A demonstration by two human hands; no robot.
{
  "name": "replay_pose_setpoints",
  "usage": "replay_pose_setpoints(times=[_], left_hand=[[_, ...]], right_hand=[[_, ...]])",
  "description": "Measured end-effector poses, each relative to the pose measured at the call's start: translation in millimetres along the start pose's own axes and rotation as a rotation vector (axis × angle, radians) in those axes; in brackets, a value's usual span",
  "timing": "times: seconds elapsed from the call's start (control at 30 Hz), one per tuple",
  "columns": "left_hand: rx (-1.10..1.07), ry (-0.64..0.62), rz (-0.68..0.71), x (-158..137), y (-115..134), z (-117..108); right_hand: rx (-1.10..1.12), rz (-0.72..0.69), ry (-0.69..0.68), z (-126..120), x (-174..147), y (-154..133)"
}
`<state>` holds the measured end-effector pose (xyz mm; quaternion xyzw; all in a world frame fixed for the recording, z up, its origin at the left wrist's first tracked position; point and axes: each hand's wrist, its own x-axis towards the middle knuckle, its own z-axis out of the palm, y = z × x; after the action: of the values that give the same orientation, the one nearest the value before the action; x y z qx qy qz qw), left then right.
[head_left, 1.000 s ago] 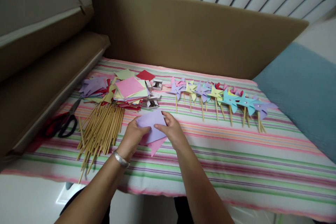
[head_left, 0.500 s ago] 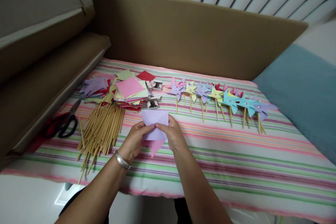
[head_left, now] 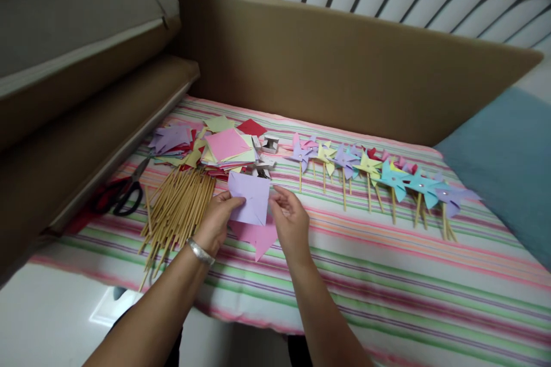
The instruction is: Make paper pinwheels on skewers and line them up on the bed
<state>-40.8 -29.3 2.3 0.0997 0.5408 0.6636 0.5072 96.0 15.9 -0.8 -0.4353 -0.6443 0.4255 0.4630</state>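
Note:
A square sheet of purple paper (head_left: 253,206), with slits running in from its corners, is pinched by its left edge in my left hand (head_left: 217,218), thumb on top. My right hand (head_left: 293,221) is just beside the sheet's right edge, its fingers loosely curled and apart from the thumb; I see nothing held in it. Beneath the sheet lies a pink paper piece (head_left: 260,243) with pointed corners, partly covered. A silver bracelet (head_left: 201,251) circles my left wrist.
Bamboo sticks (head_left: 178,206) lie left of my hands, beside black-handled scissors (head_left: 129,189). Behind are stacked paper squares (head_left: 226,146), cut purple pieces (head_left: 172,140) and small open boxes (head_left: 270,144). Finished paper pinwheels (head_left: 394,179) line the right. Brown padded boards (head_left: 327,63) border the striped cloth (head_left: 387,266).
My right hand has let go of the purple sheet and moved off its right edge. The left still holds it, now slightly tilted. The whole view has shifted a little.

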Motion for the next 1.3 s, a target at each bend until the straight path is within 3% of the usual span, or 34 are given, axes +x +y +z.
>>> replay_pose_setpoints(times=[0.13,0.23,0.37,0.57,1.0,1.3], left_hand=[[-0.015,0.004,0.015,3.1,10.6,-7.1],[-0.021,-0.007,0.007,2.8,17.4,-10.7],[0.009,0.011,-0.013,1.4,22.7,-12.2],[0.011,-0.014,-0.038,0.6,19.6,-9.0],[0.22,-0.138,0.099,-0.1,-1.2,-1.9],[0.274,-0.192,0.085,-1.4,0.6,-1.0]], right_hand=[[-0.252,-0.421,-0.123,-2.1,-3.1,-5.8],[-0.346,-0.526,-0.227,0.3,-3.8,-4.6],[-0.414,-0.56,-0.276,3.1,-3.7,0.4],[-0.373,-0.543,-0.295,2.6,-3.6,0.4],[-0.308,-0.181,-0.198,5.1,-1.7,2.9],[-0.338,-0.081,-0.217,4.5,0.5,1.2]])
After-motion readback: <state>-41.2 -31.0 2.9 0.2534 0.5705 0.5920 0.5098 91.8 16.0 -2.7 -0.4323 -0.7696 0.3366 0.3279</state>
